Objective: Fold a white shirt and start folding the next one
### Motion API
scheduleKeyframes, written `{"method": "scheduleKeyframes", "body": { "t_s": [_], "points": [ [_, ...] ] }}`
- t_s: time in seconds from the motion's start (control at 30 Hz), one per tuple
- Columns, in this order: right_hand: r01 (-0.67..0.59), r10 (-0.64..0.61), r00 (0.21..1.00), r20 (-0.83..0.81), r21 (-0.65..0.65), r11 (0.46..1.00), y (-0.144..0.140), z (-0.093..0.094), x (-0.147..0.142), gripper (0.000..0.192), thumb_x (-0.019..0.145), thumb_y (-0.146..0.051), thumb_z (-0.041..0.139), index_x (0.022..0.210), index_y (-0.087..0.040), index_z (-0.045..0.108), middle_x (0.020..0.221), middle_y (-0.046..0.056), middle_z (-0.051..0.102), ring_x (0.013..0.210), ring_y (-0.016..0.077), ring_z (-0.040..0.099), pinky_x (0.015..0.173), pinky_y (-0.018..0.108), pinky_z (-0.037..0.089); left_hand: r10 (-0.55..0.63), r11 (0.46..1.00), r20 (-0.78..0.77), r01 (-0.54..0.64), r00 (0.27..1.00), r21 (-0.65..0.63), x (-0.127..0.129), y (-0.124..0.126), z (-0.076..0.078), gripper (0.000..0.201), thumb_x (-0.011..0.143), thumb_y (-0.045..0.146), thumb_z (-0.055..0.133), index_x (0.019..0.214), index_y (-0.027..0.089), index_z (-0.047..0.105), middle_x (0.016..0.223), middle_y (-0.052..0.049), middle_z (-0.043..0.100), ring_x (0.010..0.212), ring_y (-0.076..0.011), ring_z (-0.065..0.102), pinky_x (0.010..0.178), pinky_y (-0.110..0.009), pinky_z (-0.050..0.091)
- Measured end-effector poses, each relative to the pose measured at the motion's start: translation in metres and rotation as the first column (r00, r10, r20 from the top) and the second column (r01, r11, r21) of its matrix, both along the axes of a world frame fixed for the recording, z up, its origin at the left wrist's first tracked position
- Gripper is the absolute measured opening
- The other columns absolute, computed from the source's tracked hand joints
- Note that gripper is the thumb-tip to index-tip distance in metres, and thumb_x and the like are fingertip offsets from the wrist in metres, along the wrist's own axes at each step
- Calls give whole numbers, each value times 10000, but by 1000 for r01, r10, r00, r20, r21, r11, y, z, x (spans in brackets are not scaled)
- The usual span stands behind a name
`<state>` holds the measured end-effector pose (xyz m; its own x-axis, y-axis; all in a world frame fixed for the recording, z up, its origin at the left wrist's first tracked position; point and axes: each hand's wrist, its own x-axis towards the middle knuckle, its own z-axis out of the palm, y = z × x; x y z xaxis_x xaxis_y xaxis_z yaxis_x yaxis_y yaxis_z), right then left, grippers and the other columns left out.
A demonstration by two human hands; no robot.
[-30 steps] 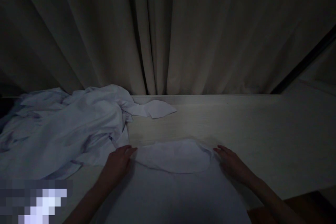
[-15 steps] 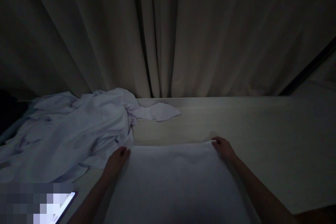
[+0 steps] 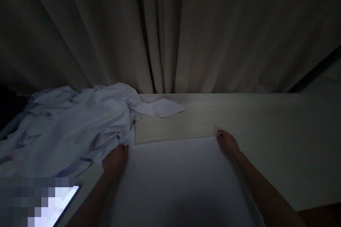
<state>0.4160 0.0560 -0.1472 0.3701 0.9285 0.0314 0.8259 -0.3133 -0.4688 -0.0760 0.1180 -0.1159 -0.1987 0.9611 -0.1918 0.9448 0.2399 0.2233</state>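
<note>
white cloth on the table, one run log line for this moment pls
left hand: on far left corner of white cloth | right hand: on far right corner | cloth: flat on table | crumpled pile: to the left

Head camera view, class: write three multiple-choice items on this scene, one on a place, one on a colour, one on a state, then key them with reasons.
1. Where does the crumpled heap of cloth lie?
A. left of the flat cloth
B. right of it
C. on top of it

2. What colour is the flat cloth?
A. red
B. white
C. black

3. How does the flat cloth lie on the table?
A. rolled up
B. bunched in a ball
C. spread smooth

Key: 1 A, the heap sits beyond the left hand. 2 B, it shows pale white in the dim light. 3 C, its far edge runs straight between the left hand and the right hand, one at each far corner.
</note>
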Motion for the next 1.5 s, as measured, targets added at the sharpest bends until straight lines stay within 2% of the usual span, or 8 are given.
{"method": "scheduleKeyframes", "body": {
  "t_s": [0.13,0.23,0.4,0.53,0.73,1.03,1.2,1.5],
  "points": [
    [90,-91,996,16,42,995,-49,13,6,383,854,-379,391,1105,-158,577,1030,119,652,886,193,610,764,288,435,3,999,-38,-1,999,45,1,-33,18,613,841,562,90,894,181,566,920,-158,662,838,-329,635,695,-431,441],
    [132,-137,988,-65,-74,988,-102,14,7,400,869,-486,332,931,-207,612,862,78,682,763,190,628,663,285,432,-25,999,47,26,999,-25,-4,-77,25,609,827,619,120,879,213,570,880,-114,674,811,-299,643,701,-416,440],
    [100,-120,986,-120,-157,982,-160,0,-12,423,868,-550,302,817,-247,593,833,63,691,772,205,641,666,303,425,21,987,224,16,974,-159,-16,-142,15,540,807,650,217,859,252,577,843,-57,693,834,-280,653,743,-413,445],
    [84,-99,990,-103,-139,987,-169,-7,-24,360,867,-496,327,773,-251,573,801,54,684,757,201,637,667,300,424,20,979,340,50,940,-197,-27,-159,4,472,807,621,285,830,245,570,828,-42,703,823,-255,658,748,-374,455],
    [75,-81,995,-56,-93,993,-170,-6,-18,301,867,-410,326,790,-240,562,823,61,679,766,194,627,659,289,417,-29,988,326,76,945,-133,-35,-157,2,356,834,471,309,825,228,569,898,-67,705,878,-249,650,781,-362,456],
    [84,-93,994,-56,-150,985,-159,6,-5,376,875,-469,324,845,-207,591,871,88,691,804,190,644,681,276,426,-12,995,351,47,936,-92,-49,-151,-8,474,840,562,249,937,222,565,951,-95,698,916,-273,646,813,-385,457],
    [134,-141,990,-12,-225,965,-121,9,-17,437,900,-467,255,924,-189,592,938,95,687,847,176,640,701,265,430,-34,999,315,24,949,34,-23,-112,0,464,843,536,253,958,210,562,998,-105,683,919,-266,640,795,-381,463],
    [231,-208,972,110,-269,935,-53,-7,-36,472,897,-499,217,932,-171,553,931,144,671,861,282,641,703,398,453,-5,1000,167,0,986,29,1,-50,-6,434,847,520,232,916,208,525,949,-115,675,876,-281,641,726,-393,450]
  ]
}}
